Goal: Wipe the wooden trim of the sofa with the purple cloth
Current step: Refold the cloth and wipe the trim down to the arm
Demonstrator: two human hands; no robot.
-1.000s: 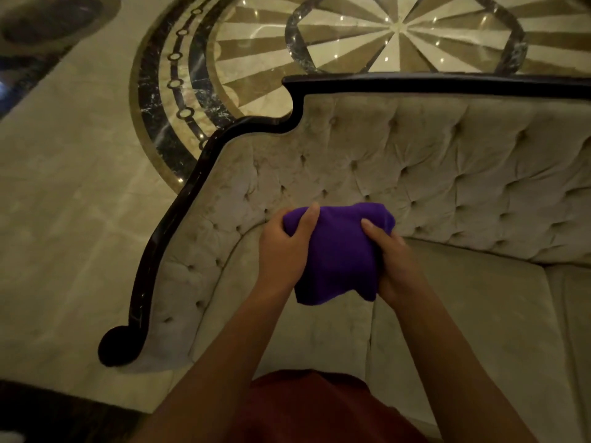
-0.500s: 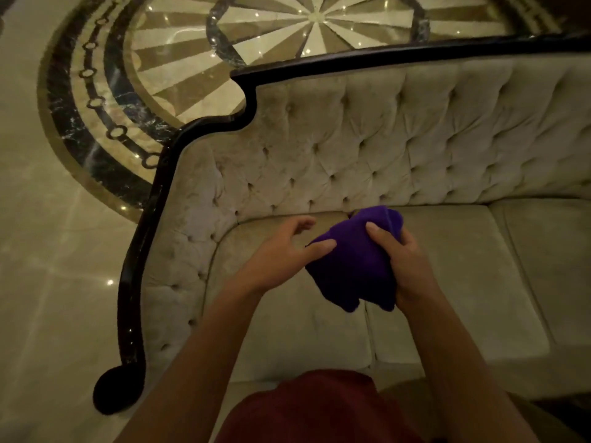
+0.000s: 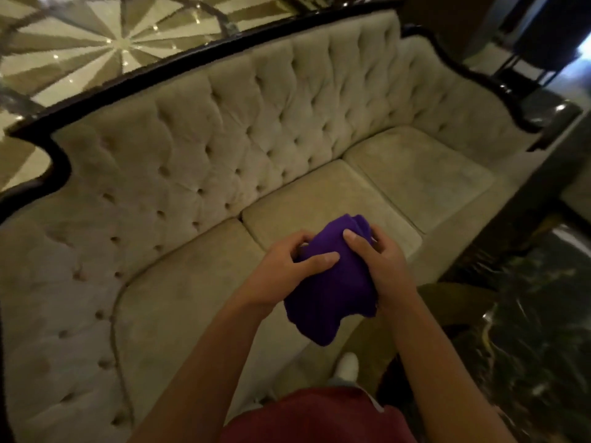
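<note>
The person stands over a cream, button-tufted velvet sofa (image 3: 256, 129) edged with a dark, glossy wooden trim (image 3: 179, 63) that runs along the top of the backrest and curves down at both ends. Both hands are held out in front of the body, above the seat cushions (image 3: 323, 193), with a bunched purple cloth (image 3: 329, 286) gathered between them. The left hand (image 3: 281, 273) is closed on the cloth's near left side, thumb laid across the top of the fabric, while the right hand (image 3: 380, 263) clasps the far right side with its fingers curled over the folds. A loose flap hangs below the hands. The two-handed hold suggests the cloth is being folded or bundled into a compact pad, which would give a firmer wiping face than a loose rag. The cloth is well apart from the trim and touches no part of the sofa, so the wiping looks not to have begun at this spot. A maroon garment (image 3: 313, 417) and a pale shoe (image 3: 347, 367) show below, and a patterned marble floor (image 3: 105, 36) lies behind the backrest.
</note>
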